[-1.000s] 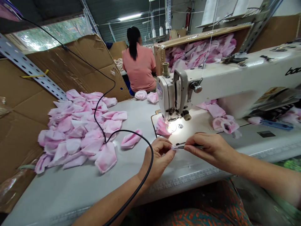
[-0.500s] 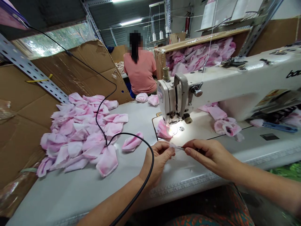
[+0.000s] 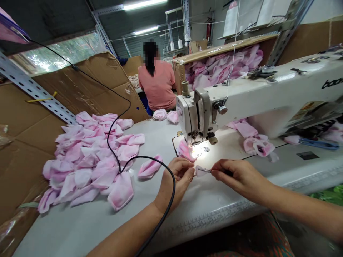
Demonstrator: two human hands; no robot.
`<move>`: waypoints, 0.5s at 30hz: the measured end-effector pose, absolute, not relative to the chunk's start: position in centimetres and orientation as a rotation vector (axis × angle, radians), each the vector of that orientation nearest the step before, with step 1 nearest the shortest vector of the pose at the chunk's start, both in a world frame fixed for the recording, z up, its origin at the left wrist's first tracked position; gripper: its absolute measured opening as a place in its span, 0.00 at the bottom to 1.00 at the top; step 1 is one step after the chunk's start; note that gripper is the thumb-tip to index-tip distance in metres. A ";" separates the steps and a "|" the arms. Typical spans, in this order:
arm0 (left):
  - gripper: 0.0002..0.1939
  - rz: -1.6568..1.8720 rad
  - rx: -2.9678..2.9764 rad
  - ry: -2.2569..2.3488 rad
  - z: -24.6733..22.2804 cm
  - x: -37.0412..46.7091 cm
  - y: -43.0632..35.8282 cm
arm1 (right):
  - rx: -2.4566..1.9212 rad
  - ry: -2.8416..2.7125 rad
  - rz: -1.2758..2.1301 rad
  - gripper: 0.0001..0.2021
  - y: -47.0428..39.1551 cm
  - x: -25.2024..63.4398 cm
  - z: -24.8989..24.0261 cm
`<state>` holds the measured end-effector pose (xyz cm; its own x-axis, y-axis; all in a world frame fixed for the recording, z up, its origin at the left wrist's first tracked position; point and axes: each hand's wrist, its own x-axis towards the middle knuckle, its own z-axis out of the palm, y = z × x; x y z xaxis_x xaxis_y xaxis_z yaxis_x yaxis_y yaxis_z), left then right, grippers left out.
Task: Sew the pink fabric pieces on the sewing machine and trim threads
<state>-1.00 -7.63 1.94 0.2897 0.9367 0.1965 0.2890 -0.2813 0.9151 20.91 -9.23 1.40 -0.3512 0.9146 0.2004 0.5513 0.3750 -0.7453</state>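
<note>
With my left hand [image 3: 174,178] loosely curled, thumb and forefinger nearly together, I cannot tell whether it grips anything, while my right hand [image 3: 235,175] pinches the tweezers [image 3: 206,171] in front of the sewing machine [image 3: 254,96]. More of the pale fabric scrap [image 3: 199,170], also in front of the machine, shows at the tweezer tips than half a second ago, so the tweezers now seem to bear it.
</note>
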 end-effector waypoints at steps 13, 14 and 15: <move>0.11 0.532 3.015 0.730 2.6 -2.8 1.4 | -1.199 -2.202 0.781 0.09 -6.6 21.3 0.5; 0.12 0.516 3.000 0.734 2.5 -2.8 1.6 | -1.208 -2.206 0.763 0.08 -6.4 21.4 0.5; 0.12 0.487 2.983 0.726 2.3 -2.8 1.8 | -1.218 -2.209 0.749 0.08 -6.2 21.4 0.6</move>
<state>-2.83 1.84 2.30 0.8418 0.4535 0.2926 0.4432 -0.8903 0.1049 21.40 -6.25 0.55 -0.4716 0.8665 0.1634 0.5887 0.4474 -0.6732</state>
